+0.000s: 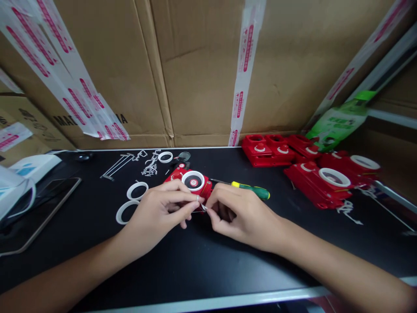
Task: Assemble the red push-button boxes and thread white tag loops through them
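Observation:
In the middle of the black table lies a red housing (176,174) with a white ring (203,182) around a dark round centre. My left hand (163,206) is just in front of it, thumb and fingers pinching a small white piece (197,198). Close by on the right, my right hand (237,213) pinches a thin white strip (204,207) at the housing's near edge. The fingertips of both hands almost meet. A screwdriver (256,190) with a green and yellow handle lies behind my right hand, its shaft toward the housing.
White rings (127,212), metal rods (119,166) and a pile of small metal parts (151,167) lie to the left. More red housings (317,184) stand at the right, near a green bottle (342,119). A tablet-like device (42,217) lies far left; cardboard (202,78) rises behind.

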Tool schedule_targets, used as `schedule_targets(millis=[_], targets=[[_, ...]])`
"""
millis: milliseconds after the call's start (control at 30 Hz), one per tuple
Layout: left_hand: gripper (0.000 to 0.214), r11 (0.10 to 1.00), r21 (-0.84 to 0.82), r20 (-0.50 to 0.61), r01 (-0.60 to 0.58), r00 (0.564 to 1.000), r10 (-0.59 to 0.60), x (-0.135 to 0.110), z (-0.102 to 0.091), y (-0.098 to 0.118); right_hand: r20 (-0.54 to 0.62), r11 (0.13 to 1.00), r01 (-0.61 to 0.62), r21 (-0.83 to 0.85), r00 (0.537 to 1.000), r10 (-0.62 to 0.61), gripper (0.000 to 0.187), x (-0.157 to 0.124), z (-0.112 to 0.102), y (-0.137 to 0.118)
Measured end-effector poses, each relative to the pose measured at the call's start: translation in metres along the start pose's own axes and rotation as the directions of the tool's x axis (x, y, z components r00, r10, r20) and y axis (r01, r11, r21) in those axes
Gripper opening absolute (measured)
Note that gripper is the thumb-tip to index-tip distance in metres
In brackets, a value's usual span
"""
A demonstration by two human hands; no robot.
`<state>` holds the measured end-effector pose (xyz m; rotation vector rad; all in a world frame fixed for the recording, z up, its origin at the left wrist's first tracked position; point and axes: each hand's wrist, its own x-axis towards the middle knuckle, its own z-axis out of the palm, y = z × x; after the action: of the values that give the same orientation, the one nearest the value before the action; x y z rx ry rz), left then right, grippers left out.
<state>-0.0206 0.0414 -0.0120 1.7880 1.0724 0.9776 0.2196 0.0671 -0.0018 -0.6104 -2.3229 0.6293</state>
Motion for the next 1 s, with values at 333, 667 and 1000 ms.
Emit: schedule_targets(millis=[333, 667, 1000], targets=[[0.010, 0.998, 0.046, 0.063, -0.047, 0.997, 0.044, 0.001, 0.000, 0.008, -0.050, 0.991, 0.120, -0.056, 0.991, -0.122, 0.009, 0.000, 0.000, 0.001], [0.015, 0.987, -0.042, 0.259, 0.152, 0.956, -0.137, 0.000, 0.002, 0.010, -0.084, 0.970, 0.230, 0.085, 0.971, -0.223, 0.012, 0.000, 0.005, 0.007], [0.007, 0.974, -0.082, 0.247, 0.211, 0.951, -0.185, 0.001, 0.001, 0.011, -0.059, 0.985, 0.112, 0.131, 0.993, -0.105, 0.012, -0.003, 0.009, 0.009]])
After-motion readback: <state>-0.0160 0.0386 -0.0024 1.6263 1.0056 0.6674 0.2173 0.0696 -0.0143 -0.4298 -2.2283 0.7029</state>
